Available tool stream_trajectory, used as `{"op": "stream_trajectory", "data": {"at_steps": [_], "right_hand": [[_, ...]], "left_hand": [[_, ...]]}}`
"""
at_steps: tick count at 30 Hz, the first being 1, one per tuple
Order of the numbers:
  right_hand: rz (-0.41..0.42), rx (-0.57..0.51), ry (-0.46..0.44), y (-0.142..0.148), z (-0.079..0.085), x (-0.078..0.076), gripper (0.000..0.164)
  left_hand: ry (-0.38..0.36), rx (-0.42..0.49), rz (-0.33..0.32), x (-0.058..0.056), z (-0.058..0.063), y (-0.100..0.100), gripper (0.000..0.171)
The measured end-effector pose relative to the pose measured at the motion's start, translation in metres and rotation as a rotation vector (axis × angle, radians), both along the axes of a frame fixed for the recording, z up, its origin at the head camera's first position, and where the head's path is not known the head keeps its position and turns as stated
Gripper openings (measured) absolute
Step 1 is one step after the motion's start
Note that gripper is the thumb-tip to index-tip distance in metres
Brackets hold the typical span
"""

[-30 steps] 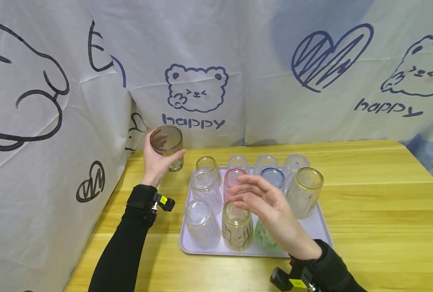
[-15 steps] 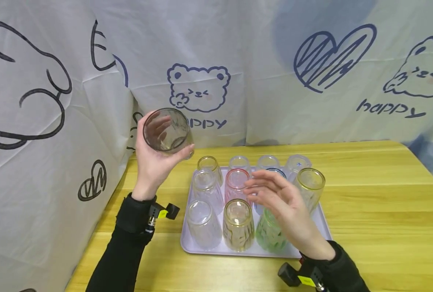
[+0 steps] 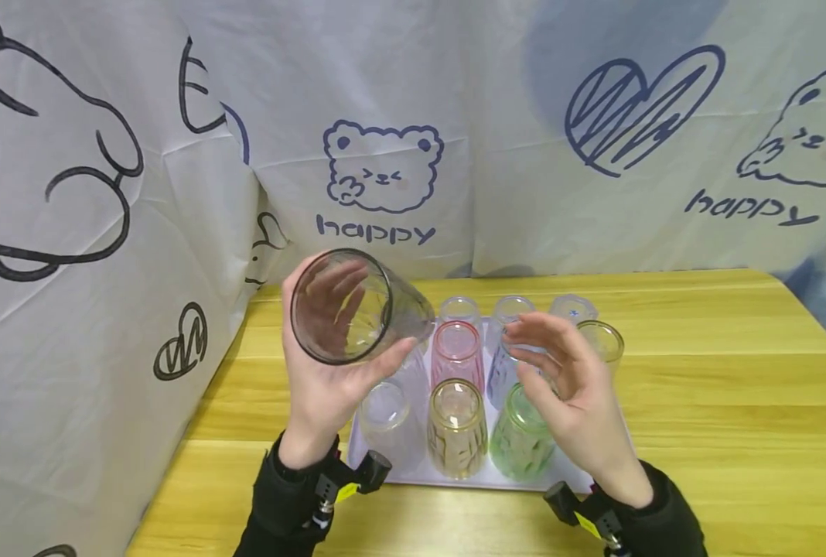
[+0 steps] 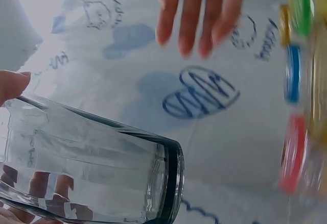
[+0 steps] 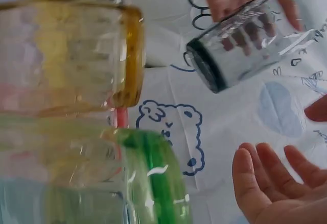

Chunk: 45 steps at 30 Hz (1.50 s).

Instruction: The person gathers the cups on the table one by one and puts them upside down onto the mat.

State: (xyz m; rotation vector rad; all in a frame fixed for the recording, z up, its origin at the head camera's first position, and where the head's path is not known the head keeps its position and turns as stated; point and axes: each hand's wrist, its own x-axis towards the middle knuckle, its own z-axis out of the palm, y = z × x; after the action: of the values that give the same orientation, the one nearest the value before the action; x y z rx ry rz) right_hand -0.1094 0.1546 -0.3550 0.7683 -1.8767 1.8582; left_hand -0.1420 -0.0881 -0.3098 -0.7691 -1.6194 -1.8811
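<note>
A grey-tinted drinking glass (image 3: 407, 306) is tilted in my left hand (image 3: 321, 398), its open mouth turned toward the head camera. The fingers and thumb wrap around its side; in the right wrist view, the held glass (image 5: 240, 50) is above the height of the other glasses. My right hand (image 3: 575, 394) holds nothing, its fingers loosely bent over the right part of the tray. Under and beside it stand a green glass (image 3: 520, 445), a blue glass (image 3: 500, 375) and an amber-rimmed glass (image 3: 602, 339). The held glass hides part of the tray's back left.
A pale lilac tray (image 3: 448, 485) bears rows of upside-down glasses, among them a yellowish glass (image 3: 457, 437), a red-rimmed glass (image 3: 457, 348) and a clear glass (image 3: 387, 433). It lies on a wooden table (image 3: 726, 402). A printed white cloth (image 3: 510, 178) hangs behind and at the left.
My left hand has lifted the grey glass from the back left, brought it nearer and tipped its mouth toward the head camera. My right hand has shifted slightly right.
</note>
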Motion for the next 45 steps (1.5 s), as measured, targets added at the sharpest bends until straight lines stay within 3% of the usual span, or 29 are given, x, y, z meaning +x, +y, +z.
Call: {"op": "stream_trajectory", "data": {"at_steps": [6,13,21,28,35,41,45], "right_hand": [[-0.072,0.206,0.029,0.001,-0.006,-0.002,0.066],[-0.126,0.274,0.125,0.001,-0.008,-0.006,0.079],[-0.140,0.332,0.087,0.005,-0.009,-0.006,0.091],[-0.080,0.294,0.038,0.005,-0.008,-0.005,0.098],[-0.078,0.231,0.002,0.008,-0.011,-0.004,0.099],[-0.033,0.137,0.027,0.010,-0.012,-0.006,0.096],[-0.025,0.086,0.079,0.012,-0.011,-0.009,0.094]], "left_hand": [[-0.028,0.099,-0.078,0.009,-0.008,0.022,0.095],[-0.041,0.171,-0.199,0.016,-0.016,0.040,0.093],[-0.074,0.185,-0.318,0.020,-0.027,0.054,0.087],[-0.118,0.233,-0.330,0.021,-0.036,0.067,0.083],[-0.114,0.246,-0.360,0.019,-0.039,0.074,0.082],[-0.136,0.191,-0.319,0.017,-0.039,0.075,0.088],[-0.126,0.173,-0.340,0.016,-0.039,0.074,0.099]]}}
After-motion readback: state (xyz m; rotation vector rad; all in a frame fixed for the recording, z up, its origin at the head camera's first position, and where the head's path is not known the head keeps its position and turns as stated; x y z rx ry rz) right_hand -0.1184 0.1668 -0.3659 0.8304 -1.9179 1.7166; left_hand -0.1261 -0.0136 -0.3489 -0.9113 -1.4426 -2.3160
